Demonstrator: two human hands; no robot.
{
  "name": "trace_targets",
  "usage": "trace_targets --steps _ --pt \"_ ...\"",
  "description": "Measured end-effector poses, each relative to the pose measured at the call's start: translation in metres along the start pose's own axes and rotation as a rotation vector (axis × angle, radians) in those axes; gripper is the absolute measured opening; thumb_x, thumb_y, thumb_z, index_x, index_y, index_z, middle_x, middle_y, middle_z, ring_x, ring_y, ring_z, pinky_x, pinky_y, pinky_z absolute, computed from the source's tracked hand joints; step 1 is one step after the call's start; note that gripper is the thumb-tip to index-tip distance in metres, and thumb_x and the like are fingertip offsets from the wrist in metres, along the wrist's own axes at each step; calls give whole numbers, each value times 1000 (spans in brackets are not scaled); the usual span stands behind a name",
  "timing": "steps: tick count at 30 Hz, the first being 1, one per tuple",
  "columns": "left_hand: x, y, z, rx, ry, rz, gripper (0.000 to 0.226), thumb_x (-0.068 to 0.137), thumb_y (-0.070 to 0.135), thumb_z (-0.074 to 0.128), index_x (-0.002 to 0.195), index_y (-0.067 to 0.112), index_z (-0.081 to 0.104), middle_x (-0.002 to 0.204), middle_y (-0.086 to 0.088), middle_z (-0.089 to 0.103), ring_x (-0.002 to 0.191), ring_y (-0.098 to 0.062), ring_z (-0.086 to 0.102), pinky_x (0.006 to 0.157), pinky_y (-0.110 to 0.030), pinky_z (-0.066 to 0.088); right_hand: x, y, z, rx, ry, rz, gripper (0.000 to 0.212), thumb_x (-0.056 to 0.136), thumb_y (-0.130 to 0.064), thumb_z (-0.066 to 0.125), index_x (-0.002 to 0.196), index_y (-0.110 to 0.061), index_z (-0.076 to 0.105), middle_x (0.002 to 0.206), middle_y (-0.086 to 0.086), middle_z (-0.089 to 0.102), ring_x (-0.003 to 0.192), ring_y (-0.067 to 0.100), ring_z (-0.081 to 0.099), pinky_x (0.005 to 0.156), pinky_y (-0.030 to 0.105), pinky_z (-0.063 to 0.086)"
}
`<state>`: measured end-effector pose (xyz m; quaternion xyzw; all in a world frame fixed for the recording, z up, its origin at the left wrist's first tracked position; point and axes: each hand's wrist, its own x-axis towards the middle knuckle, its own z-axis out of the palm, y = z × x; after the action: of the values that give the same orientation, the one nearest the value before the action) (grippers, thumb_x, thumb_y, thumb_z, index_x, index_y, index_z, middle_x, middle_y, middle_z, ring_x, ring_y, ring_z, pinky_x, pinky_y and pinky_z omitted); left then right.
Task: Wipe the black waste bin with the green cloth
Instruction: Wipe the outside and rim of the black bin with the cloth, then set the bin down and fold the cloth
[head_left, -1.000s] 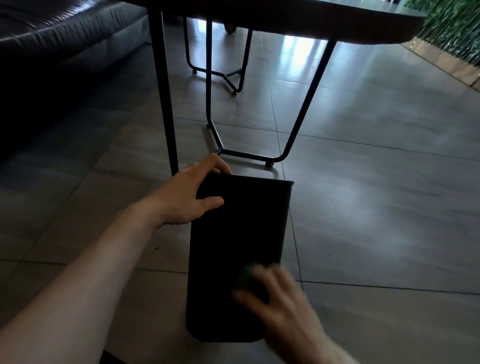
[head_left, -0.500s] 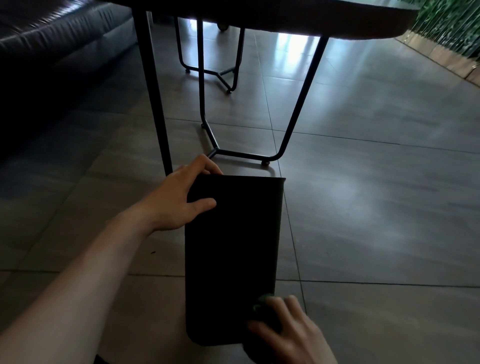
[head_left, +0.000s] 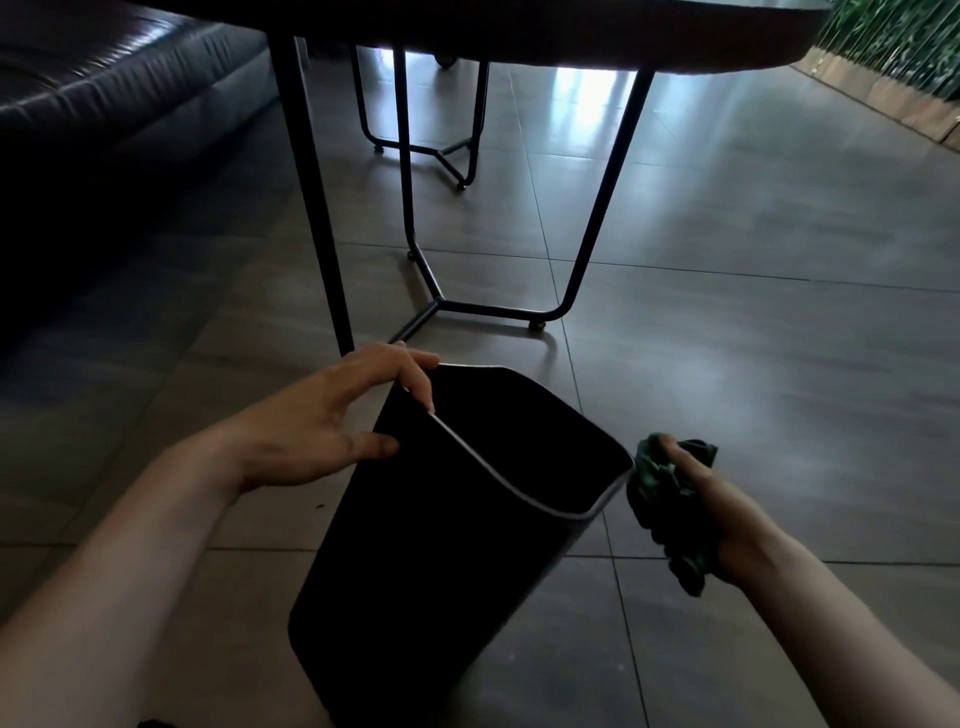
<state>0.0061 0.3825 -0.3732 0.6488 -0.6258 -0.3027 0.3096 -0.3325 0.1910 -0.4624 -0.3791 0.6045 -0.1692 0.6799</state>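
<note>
While the black waste bin (head_left: 457, 525) stands on the tiled floor (head_left: 753, 364), tilted with its open mouth toward the camera and a little right, the left hand (head_left: 332, 421) steadies it at the far left corner of the rim: fingers hooked over the edge, thumb pressed on the outer wall. Left grip closed on the bin rim. Right hand (head_left: 711, 519) sits just beside the bin's right rim corner, grip closed around the bunched green cloth (head_left: 665, 509); the cloth looks close to the corner, but touching or a hair apart, cannot tell. Rim shows as a pale line; the inside is too dark to read. Bin is in front of the black metal legs (head_left: 597, 218) of the surface (head_left: 571, 31) overhead; dark sofa (head_left: 119, 88) far left, green plants (head_left: 904, 41) top right.

Step, judged: mid-wipe, repositioning. Cloth is off the front wall and lined up at the right side or rim, so the next pass likely covers the right wall or runs along the rim. Progress can't be read off the black surface; no visible dirt or wet streaks.

Next move needs: cloth pressed flat on the wall, stroke along it, left hand bracing against the push so the tilted bin doesn't slide or tip on the smooth tiles.
</note>
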Motion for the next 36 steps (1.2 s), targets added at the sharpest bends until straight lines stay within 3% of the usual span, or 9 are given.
trace_targets --steps 3,5,10,14,19,23,28,31,36 --pt "-15 -5 -12 -29 38 -73 38 83 5 76 105 34 64 151 30 40 143 13 31 115 -29 30 13 -2 15 20 -42 -3 67 87 -51 73 135 -5 61 83 17 74 53 28 69 45 34 53" --pt "-24 -9 -16 -84 105 -153 33 84 6 74 101 33 65 150 28 42 141 10 35 113 -29 35 16 -3 25 39 -119 21 65 86 -53 73 134 -9 65 103 19 77 72 32 76 59 39 60" --pt "-36 -15 -11 -200 298 -314 40 101 5 50 116 39 63 116 17 70 106 -1 68 80 -18 53 3 11 56 -5 -450 65 68 76 -65 80 121 -15 77 125 19 73 113 37 71 97 49 58" --pt "-32 -17 -5 -336 558 -561 36 106 35 41 141 37 44 115 5 63 99 -13 60 78 -30 44 -10 19 79 53 -467 3 55 87 -52 75 125 -13 74 121 18 75 99 33 76 74 38 62" --pt "-18 -13 9 -535 686 -643 43 104 48 39 88 19 67 81 1 67 71 -12 60 62 -29 42 -23 10 78 60 -314 -85 44 93 -38 69 123 -7 70 95 18 79 70 29 77 52 31 58" --pt "-4 -16 21 -698 588 -625 35 104 36 46 87 19 71 74 3 73 65 -12 66 61 -30 46 -28 -8 57 -2 -134 -228 30 96 -33 69 117 -13 69 97 19 80 78 35 78 59 39 63" --pt "23 -22 55 -793 471 -670 30 107 28 38 98 24 67 99 -9 67 85 -26 64 65 -32 46 -30 -23 37 -98 -7 -382 18 96 -35 70 105 -19 69 84 12 80 72 30 78 56 38 62" --pt "33 -24 70 -782 529 -673 30 108 27 38 97 30 65 96 2 70 85 -16 69 65 -28 50 -25 -27 28 -102 12 -419 10 97 -31 69 103 -24 68 85 8 80 73 26 78 53 32 60" --pt "42 -26 84 -631 523 -655 38 107 34 34 134 24 60 117 -2 70 108 -22 66 90 -37 53 -13 -21 19 -109 15 -430 9 100 -30 66 109 -29 67 90 1 80 81 22 78 58 29 61"
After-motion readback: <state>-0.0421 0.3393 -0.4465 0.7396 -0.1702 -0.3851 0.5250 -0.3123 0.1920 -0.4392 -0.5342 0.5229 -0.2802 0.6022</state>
